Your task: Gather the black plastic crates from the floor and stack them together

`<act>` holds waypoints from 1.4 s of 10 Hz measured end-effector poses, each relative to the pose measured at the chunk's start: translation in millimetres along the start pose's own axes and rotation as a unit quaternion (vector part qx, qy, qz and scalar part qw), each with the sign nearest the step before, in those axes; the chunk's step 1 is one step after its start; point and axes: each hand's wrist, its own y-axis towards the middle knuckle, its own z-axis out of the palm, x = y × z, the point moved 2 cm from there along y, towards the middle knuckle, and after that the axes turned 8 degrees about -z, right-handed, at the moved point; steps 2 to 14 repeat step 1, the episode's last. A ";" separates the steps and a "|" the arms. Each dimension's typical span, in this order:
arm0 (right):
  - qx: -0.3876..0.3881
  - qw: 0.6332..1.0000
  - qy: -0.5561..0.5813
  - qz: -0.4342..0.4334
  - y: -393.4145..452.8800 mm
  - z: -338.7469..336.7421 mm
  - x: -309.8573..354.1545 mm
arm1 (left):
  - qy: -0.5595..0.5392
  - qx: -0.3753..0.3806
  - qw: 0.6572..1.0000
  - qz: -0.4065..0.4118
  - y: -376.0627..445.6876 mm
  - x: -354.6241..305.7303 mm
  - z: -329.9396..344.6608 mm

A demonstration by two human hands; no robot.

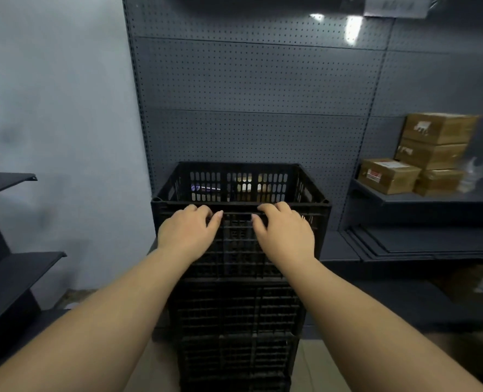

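Observation:
A tall stack of black plastic crates stands on the floor in front of me, against a grey pegboard wall. The top crate is open upward with slotted walls. My left hand rests on the near rim of the top crate, fingers curled over the edge. Beside it, my right hand lies on the same rim, its fingers hooked over the edge too. Both hands press against the near wall of that crate.
The grey pegboard wall rises behind the stack. Dark shelves on the right carry several cardboard boxes. More dark shelves jut out at the left. Tan floor shows beside the stack.

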 end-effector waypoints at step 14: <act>-0.020 0.999 0.034 0.038 -20.2 -17.8 24.3 | -0.001 -0.033 0.999 0.016 -23.5 12.0 -19.1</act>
